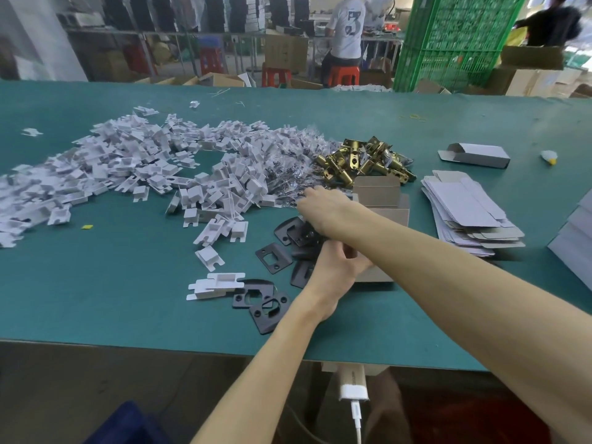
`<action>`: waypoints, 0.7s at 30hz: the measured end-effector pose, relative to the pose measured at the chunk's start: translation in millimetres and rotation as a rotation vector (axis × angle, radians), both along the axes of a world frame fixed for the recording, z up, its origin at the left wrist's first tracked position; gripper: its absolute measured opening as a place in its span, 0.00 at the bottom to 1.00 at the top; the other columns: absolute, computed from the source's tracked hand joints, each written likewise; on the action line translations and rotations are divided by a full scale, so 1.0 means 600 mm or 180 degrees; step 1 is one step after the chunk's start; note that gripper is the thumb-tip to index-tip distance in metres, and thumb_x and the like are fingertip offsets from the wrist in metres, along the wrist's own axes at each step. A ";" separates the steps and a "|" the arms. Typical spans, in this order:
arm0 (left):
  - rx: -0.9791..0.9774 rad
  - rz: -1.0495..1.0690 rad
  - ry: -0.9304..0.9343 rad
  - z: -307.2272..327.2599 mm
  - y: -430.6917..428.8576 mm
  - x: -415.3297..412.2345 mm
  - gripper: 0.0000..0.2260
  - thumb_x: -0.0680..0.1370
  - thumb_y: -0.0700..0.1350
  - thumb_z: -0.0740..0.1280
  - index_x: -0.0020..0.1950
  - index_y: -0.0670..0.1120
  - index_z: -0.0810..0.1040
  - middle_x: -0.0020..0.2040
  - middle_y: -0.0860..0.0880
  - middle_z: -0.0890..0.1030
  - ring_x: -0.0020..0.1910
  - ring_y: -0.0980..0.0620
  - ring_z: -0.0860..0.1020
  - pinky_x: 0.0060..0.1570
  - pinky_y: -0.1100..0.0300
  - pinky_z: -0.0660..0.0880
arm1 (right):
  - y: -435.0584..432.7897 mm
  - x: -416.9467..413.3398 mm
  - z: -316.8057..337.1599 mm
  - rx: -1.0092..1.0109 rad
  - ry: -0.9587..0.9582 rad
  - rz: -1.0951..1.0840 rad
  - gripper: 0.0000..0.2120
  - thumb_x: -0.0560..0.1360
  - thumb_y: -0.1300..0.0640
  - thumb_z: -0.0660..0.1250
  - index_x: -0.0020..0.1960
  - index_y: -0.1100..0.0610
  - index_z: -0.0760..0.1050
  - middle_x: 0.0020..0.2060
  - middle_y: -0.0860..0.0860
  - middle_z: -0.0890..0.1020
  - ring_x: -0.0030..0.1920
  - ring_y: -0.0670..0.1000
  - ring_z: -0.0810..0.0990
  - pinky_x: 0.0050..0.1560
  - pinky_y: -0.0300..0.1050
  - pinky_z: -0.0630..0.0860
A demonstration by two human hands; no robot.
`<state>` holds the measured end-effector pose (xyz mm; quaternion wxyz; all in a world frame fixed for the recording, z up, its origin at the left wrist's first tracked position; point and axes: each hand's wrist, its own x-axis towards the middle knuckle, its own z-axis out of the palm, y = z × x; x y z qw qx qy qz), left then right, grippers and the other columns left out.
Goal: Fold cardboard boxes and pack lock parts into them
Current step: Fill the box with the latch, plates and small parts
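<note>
Teal table mat (pixel 96 299) with a small yellow scrap (pixel 86 226) on it at left. Behind: tall stack of green plastic crates (pixel 455 40), red stools (pixel 275 76), person in white shirt (pixel 347 30) seated on one. Below near edge: white charger (pixel 352 384) with cable plugged in, blue object (pixel 128 424) bottom-left.

qty: 2 hands (pixel 333 267), 1 brass latch pile (pixel 362 161)

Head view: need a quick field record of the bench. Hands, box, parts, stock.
left hand: grips near end of open box
right hand: reaches over black plates toward bagged parts; grasp unclear
brass latches: heap just behind the open box
white inserts: large loose pile, left
flat boxes: stack right of the open box
folded box: lies alone, far right
table: green top
</note>
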<state>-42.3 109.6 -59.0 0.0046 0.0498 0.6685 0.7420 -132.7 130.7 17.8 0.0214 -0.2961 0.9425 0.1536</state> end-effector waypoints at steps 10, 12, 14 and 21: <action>-0.0007 -0.0043 -0.0056 0.007 0.002 0.005 0.11 0.78 0.34 0.71 0.53 0.49 0.79 0.51 0.46 0.80 0.51 0.51 0.75 0.50 0.60 0.74 | 0.005 0.010 0.005 -0.0126 -0.0083 -0.0059 0.14 0.80 0.68 0.59 0.65 0.60 0.71 0.59 0.57 0.76 0.59 0.59 0.77 0.48 0.52 0.71; -0.0008 -0.0064 -0.0053 0.008 0.002 0.006 0.10 0.78 0.35 0.71 0.53 0.49 0.79 0.50 0.47 0.80 0.50 0.52 0.75 0.49 0.62 0.74 | 0.005 0.013 0.010 -0.0142 -0.0143 -0.0137 0.14 0.80 0.68 0.59 0.64 0.60 0.73 0.58 0.57 0.77 0.57 0.59 0.77 0.47 0.52 0.71; 0.0025 -0.0095 -0.0041 0.008 0.001 0.007 0.10 0.77 0.36 0.72 0.53 0.50 0.79 0.51 0.48 0.81 0.50 0.53 0.76 0.47 0.66 0.75 | 0.006 0.015 0.014 -0.0160 -0.0181 -0.0221 0.14 0.80 0.69 0.59 0.63 0.62 0.75 0.57 0.57 0.78 0.53 0.59 0.76 0.48 0.52 0.71; 0.0077 -0.0082 -0.0008 0.006 -0.001 0.006 0.12 0.76 0.35 0.71 0.51 0.51 0.79 0.45 0.53 0.81 0.45 0.57 0.76 0.42 0.70 0.75 | 0.002 0.018 0.010 -0.0024 -0.0103 -0.0229 0.14 0.81 0.68 0.59 0.66 0.63 0.73 0.62 0.59 0.75 0.62 0.60 0.74 0.51 0.53 0.71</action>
